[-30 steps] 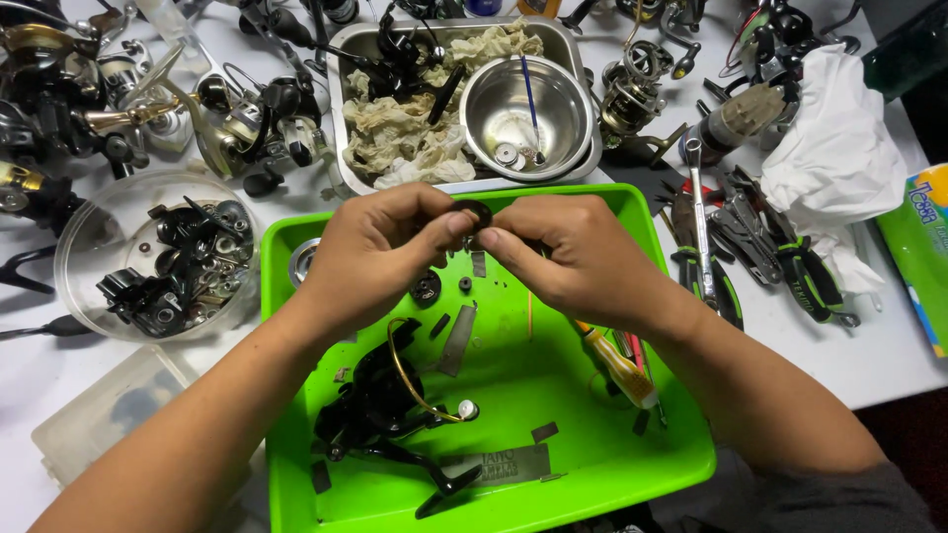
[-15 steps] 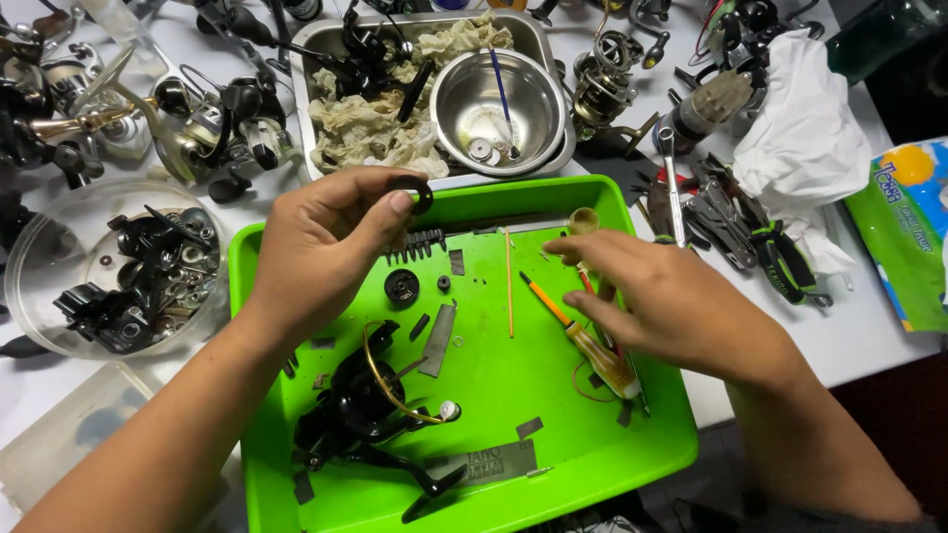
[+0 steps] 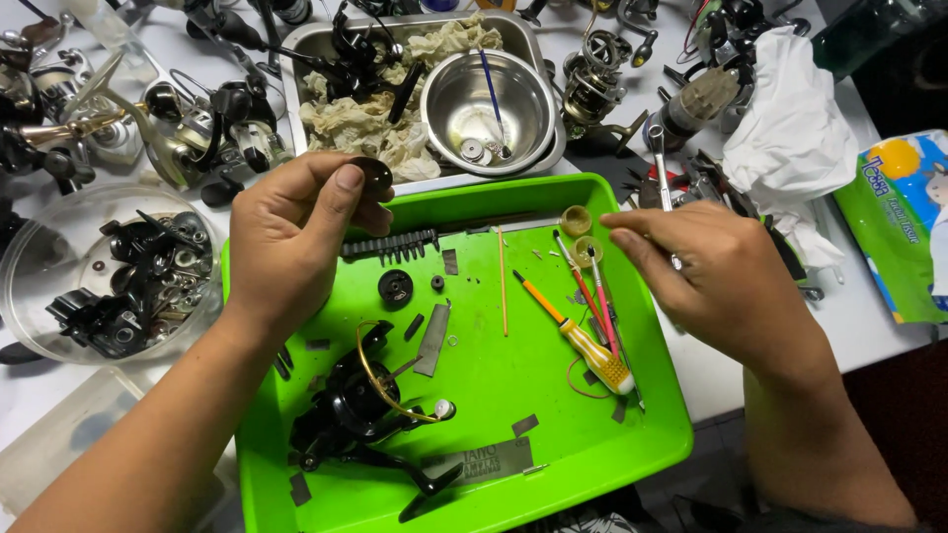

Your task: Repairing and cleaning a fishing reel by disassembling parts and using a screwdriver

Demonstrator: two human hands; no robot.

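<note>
My left hand (image 3: 296,237) is raised over the back left corner of the green tray (image 3: 632,464), pinching a small dark round disc (image 3: 374,176) between thumb and fingers. My right hand (image 3: 716,281) hovers low over the tray's right side, fingers together and pointing left. Its fingertips are close to two small yellowish caps (image 3: 577,220) and a thin pink-handled tool (image 3: 598,296). A slim metal tool (image 3: 660,163) runs under that hand; I cannot tell whether it is gripped. In the tray lie a black reel body (image 3: 354,405), a black gear (image 3: 395,286) and an orange screwdriver (image 3: 573,334).
Behind the green tray stands a metal tray (image 3: 301,69) holding rags and a steel bowl (image 3: 484,99). Several fishing reels (image 3: 183,128) crowd the back left. A clear round tub (image 3: 39,247) of black parts sits left. White tissue (image 3: 790,128) and a green pack (image 3: 894,227) lie right.
My hands, joined over the tray's back edge a second ago, have separated. The left kept the dark disc and lifted it; the right swung over the tools on the right.
</note>
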